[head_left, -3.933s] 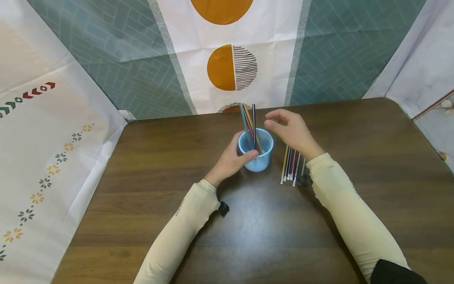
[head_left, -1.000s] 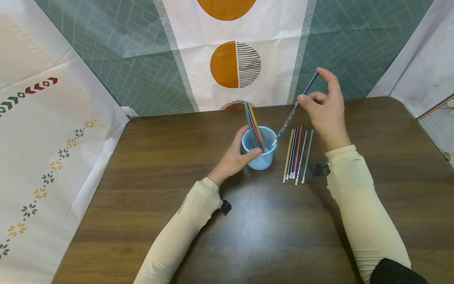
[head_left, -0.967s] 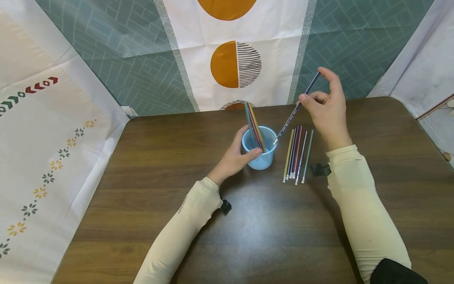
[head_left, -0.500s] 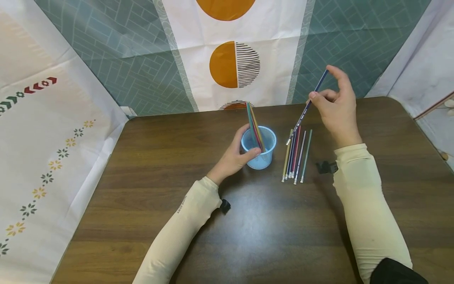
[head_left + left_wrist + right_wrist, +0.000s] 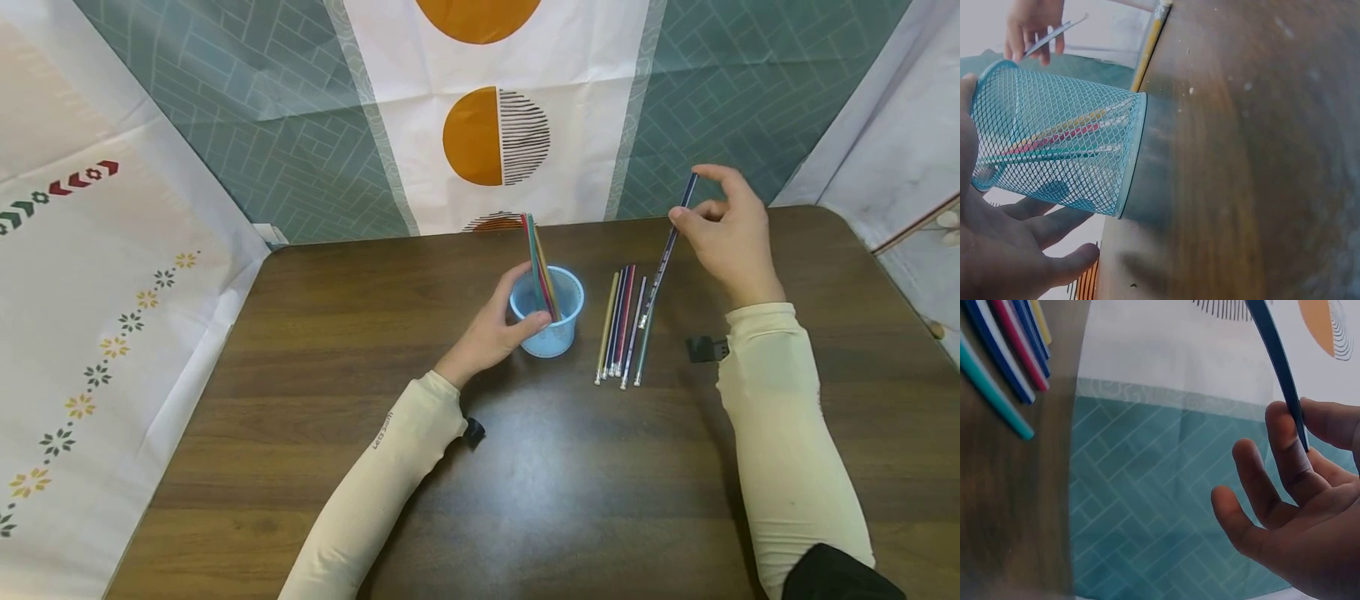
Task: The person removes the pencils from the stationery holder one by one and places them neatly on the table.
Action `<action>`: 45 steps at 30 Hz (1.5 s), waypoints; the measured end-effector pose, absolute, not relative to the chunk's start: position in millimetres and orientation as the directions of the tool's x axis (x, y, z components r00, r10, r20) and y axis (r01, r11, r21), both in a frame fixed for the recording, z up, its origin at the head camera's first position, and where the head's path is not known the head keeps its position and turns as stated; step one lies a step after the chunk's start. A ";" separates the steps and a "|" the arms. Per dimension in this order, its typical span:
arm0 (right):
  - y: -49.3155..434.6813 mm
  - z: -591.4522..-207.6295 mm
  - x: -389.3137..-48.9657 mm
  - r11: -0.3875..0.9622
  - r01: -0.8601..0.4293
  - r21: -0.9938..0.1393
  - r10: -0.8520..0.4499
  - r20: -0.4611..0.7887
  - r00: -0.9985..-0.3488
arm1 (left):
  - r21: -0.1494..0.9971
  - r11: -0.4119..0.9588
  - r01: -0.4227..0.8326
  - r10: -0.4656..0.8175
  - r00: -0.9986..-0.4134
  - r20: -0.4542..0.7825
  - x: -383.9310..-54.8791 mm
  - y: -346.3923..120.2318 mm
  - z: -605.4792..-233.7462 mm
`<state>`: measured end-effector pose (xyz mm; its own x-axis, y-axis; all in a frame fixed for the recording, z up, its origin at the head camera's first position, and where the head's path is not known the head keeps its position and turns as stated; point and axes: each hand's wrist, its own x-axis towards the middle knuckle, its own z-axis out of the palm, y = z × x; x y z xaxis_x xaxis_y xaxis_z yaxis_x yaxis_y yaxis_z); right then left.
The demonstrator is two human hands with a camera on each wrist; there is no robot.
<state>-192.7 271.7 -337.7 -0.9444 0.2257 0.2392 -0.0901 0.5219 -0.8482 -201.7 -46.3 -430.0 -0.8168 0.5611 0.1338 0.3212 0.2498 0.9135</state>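
Right hand (image 5: 731, 229): I have it raised to the right of the cup, thumb and fingers pinching a dark blue pencil (image 5: 667, 254) near its upper end, with one fingertip at the top. The pencil slants down toward the table; its pale lower end overlaps the right side of the loose row in the head view, and I cannot tell whether it makes contact.

Left hand (image 5: 491, 325): I have it gripping the side of a light blue mesh cup (image 5: 560, 340), thumb across the near wall. The cup stands upright on the table.

Cup contents: a red, a teal and a yellow pencil, the group (image 5: 534, 250) tilted against the rim and projecting above it.

Loose pencils (image 5: 626, 321): set in a row to the right of the cup and apart from it, eraser ends toward the wearer. Colours run from yellow at the left to teal at the right, with blue and red between.

Both arms carry cream sleeves (image 5: 787, 450). A small black device (image 5: 705, 349) sits at each wrist.

Work surface: brown wood-grain table (image 5: 300, 417). Behind it hangs a backdrop (image 5: 585, 50) with orange circles and green herringbone panels (image 5: 247, 83); a white patterned cloth (image 5: 112, 292) borders the left.
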 end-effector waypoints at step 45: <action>302.0 -403.4 -210.6 0.711 0.218 -0.669 0.167 -0.140 -0.976 | 0.913 0.258 0.317 0.558 -0.820 0.127 -201.9 -46.7 -431.2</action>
